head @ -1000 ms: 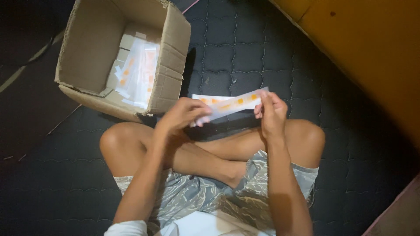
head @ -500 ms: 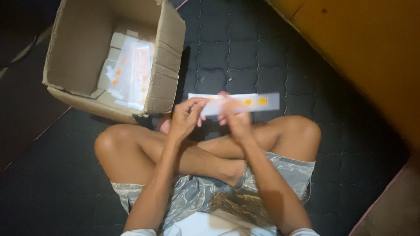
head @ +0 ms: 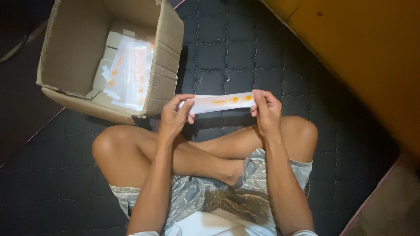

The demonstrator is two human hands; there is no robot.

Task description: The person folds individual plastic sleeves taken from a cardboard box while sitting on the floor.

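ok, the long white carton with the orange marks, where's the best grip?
By its two short ends, one from each side. The white carton is long, slim and lies level crosswise, so end pinches steady it. The left hand and right hand hold it like that now, fingertips on the ends, middle free.

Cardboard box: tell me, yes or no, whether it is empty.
No: the cardboard box holds a stack of white packets with orange marks, like the long packet held by the left hand and right hand.

Open mat (head: 236, 48) ahead (dark, quilted); cardboard box (head: 166, 61) blocks left, orange wall (head: 372, 57) right.
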